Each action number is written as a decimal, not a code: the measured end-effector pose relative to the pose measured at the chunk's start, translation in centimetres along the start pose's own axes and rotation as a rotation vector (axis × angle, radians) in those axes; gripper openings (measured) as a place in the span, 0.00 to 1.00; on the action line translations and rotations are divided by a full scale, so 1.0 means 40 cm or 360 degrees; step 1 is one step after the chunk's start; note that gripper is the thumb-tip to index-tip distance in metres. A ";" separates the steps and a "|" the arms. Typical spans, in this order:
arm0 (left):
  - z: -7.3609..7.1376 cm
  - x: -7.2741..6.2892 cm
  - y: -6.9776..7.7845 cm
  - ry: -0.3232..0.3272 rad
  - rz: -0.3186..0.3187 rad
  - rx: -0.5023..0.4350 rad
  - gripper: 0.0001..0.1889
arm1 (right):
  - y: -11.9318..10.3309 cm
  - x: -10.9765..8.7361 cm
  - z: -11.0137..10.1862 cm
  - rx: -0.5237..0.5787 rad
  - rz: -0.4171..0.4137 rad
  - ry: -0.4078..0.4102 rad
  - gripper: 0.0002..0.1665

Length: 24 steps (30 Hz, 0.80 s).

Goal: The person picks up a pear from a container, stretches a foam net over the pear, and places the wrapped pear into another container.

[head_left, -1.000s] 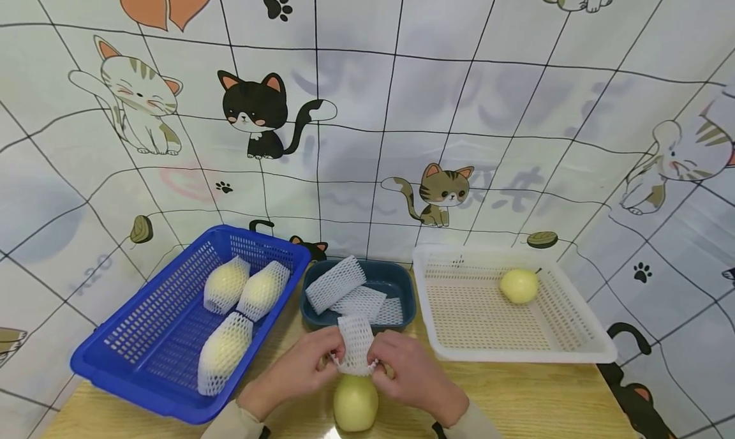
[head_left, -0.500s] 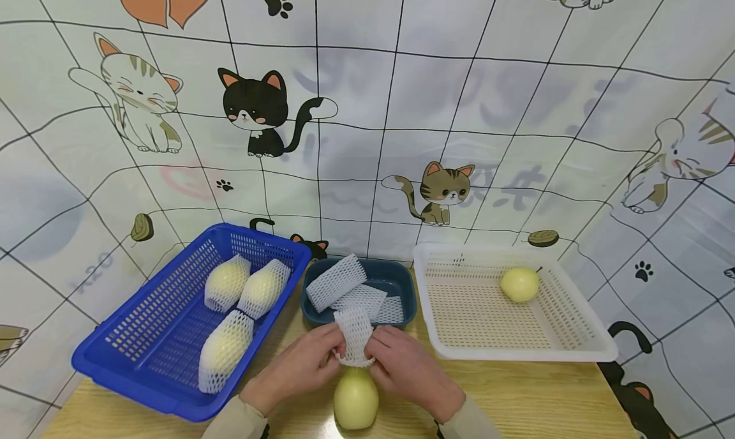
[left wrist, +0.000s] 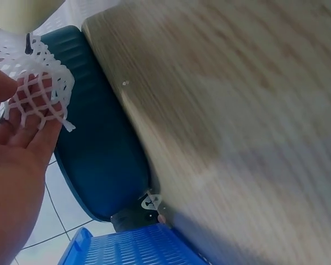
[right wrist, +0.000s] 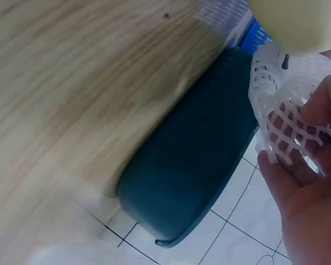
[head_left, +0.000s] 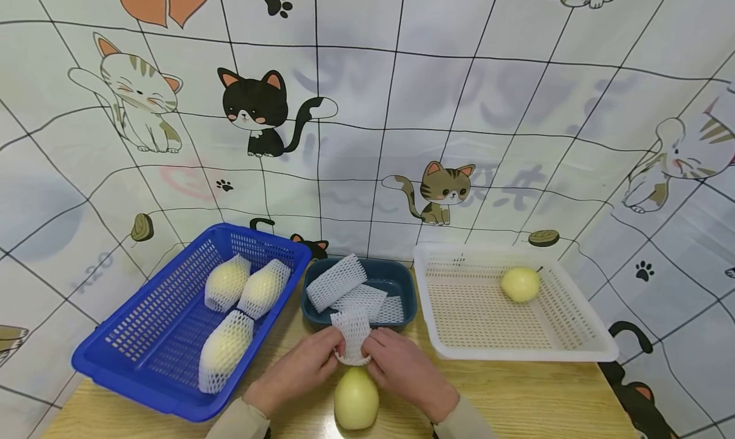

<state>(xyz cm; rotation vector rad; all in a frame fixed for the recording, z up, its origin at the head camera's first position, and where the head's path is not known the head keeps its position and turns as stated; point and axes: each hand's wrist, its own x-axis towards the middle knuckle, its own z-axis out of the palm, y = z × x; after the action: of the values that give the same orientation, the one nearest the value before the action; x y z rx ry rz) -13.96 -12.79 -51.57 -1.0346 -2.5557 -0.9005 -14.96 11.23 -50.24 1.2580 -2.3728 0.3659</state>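
Note:
A pale yellow pear [head_left: 356,401] stands on the wooden table in front of me, its stem end toward the mouth of a white foam net sleeve [head_left: 351,337]. My left hand [head_left: 304,367] pinches one side of the sleeve's rim, and my right hand [head_left: 406,370] pinches the opposite side. Between them the mouth is stretched wide. In the left wrist view, the fingers lie behind the mesh [left wrist: 41,91] with the thumb in front. The right wrist view shows the pear's stem by the sleeve's opening [right wrist: 281,124].
Behind the hands sits a dark teal bin [head_left: 402,274] with several foam sleeves [head_left: 339,284]. On the left, a blue basket [head_left: 134,388] bears three pears in sleeves [head_left: 226,349]. A white basket [head_left: 459,351] at right has one bare pear [head_left: 520,284].
Both hands have spread the sleeve's rim wider above the pear and shifted slightly. Its upper end has tilted a little to the left. The pear has stayed in place.

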 end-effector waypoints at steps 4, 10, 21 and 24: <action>0.003 -0.006 0.000 -0.0024 -0.0013 -0.0033 0.14 | 0.001 -0.009 0.006 0.0052 0.0017 -0.0031 0.12; 0.001 -0.016 0.005 -0.0048 -0.0014 -0.0041 0.14 | 0.002 -0.024 0.007 0.0150 0.0015 -0.0021 0.12; 0.001 -0.041 0.009 -0.0121 -0.0030 -0.0131 0.15 | 0.002 -0.049 -0.011 0.0297 0.0081 -0.0111 0.11; 0.000 -0.049 0.017 -0.0106 -0.0011 -0.0164 0.16 | 0.000 -0.062 -0.015 0.0287 0.0083 -0.0134 0.10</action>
<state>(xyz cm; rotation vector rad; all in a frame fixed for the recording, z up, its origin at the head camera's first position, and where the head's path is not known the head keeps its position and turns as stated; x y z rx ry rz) -12.08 -13.50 -52.09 -1.1032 -2.5921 -1.0262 -13.59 13.28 -50.92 1.3158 -2.4938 0.5647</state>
